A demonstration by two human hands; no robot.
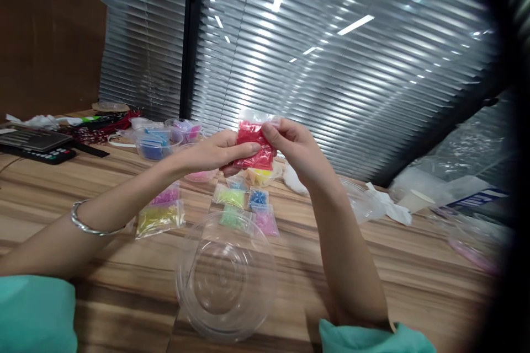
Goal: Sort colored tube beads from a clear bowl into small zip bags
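A clear bag of red pieces [255, 155] is held up above the table between both hands. My left hand [223, 150] grips its left side, thumb across the front. My right hand [292, 143] pinches the bag near its upper right edge, thumb on the front. Below stands a clear round plastic container [226, 278], its contents none that I can make out. Behind it lie small bags: yellow-green [231, 197], blue [258, 199], green [232, 217] and pink [265, 221]. To the left, a yellow bag [159, 219] lies against a purple one [166, 194].
Bowls with blue [153, 143] and purple [185, 130] contents stand at the back left, near red cords [105, 127] and a black device [37, 143]. On the right are a clear container [360, 201], white tissue [391, 207], a paper cup [415, 201] and plastic wrapping.
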